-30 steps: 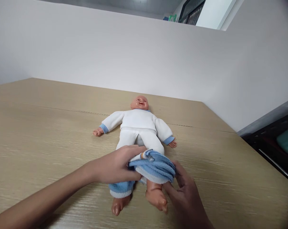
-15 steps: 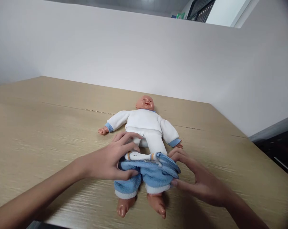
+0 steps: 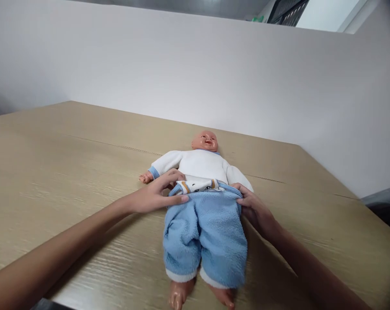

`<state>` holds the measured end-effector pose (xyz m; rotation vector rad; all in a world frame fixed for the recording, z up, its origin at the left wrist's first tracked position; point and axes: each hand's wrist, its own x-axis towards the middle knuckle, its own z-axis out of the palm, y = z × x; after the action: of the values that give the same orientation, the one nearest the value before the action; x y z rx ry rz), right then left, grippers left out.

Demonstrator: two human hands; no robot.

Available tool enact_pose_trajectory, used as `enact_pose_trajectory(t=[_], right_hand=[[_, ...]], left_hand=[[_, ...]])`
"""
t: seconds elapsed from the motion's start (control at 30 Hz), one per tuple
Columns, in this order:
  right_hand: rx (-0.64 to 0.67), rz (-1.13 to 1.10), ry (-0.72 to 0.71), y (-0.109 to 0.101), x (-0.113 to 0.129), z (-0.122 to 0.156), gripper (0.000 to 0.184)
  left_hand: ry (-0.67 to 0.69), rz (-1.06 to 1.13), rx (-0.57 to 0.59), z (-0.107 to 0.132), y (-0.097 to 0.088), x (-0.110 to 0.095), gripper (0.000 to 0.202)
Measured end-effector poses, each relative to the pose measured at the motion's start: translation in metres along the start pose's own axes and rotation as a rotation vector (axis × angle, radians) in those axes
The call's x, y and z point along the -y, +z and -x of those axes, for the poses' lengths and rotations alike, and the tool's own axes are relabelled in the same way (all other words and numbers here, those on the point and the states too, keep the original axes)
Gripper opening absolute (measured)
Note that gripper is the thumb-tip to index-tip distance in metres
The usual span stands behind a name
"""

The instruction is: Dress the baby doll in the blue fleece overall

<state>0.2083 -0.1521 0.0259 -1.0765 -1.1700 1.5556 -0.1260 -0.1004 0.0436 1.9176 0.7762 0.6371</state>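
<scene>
A baby doll [image 3: 205,141] lies on its back, its bare feet toward me. It wears a white top [image 3: 203,163] with blue cuffs. Fuzzy blue doll pants [image 3: 211,228] with white hems cover its legs up to the waist. At the waistband, a white printed lining [image 3: 199,185] with orange marks shows. My left hand [image 3: 159,191] is closed on the left side of the waistband, thumb in front, other fingers behind the edge. My right hand [image 3: 251,204] pinches the waistband's right side. The doll's hand on the right is hidden.
The doll rests on a light wood-grain table [image 3: 94,163] with a thin seam across it. A pale wall [image 3: 188,73] rises behind the table's far edge. A dark object [image 3: 385,211] stands beyond the right edge.
Both hands have pulled the pants from the lower legs up to the doll's waist. The white thighs are now covered, and the view has shifted slightly left.
</scene>
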Motion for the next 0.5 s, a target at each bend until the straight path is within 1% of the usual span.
enact_pose_trajectory(t=[0.07,0.13,0.23,0.3,0.37,0.43,0.5], right_hand=[[-0.067,-0.138,0.05,0.011,-0.004,0.007,0.021],[-0.101,-0.244,0.075,0.022,-0.006,0.013,0.017],[-0.13,-0.281,0.08,0.031,-0.01,0.017,0.016],[-0.146,-0.26,0.088,0.032,-0.012,0.018,0.019],[-0.145,-0.21,0.108,0.028,-0.012,0.017,0.025],[-0.121,-0.115,0.116,0.02,-0.011,0.015,0.029],[-0.077,0.028,0.082,0.013,-0.008,0.014,0.03]], left_hand=[[-0.005,0.037,0.045,0.004,-0.004,0.006,0.039],[0.013,0.109,0.088,0.005,-0.006,0.009,0.033],[0.032,0.212,0.125,0.004,-0.005,0.008,0.024],[-0.016,0.286,0.114,0.002,0.0,0.008,0.023],[-0.078,0.371,0.041,0.001,0.005,0.012,0.026],[-0.125,0.433,-0.077,-0.001,0.009,0.016,0.033],[-0.153,0.398,-0.171,-0.004,0.01,0.018,0.039]])
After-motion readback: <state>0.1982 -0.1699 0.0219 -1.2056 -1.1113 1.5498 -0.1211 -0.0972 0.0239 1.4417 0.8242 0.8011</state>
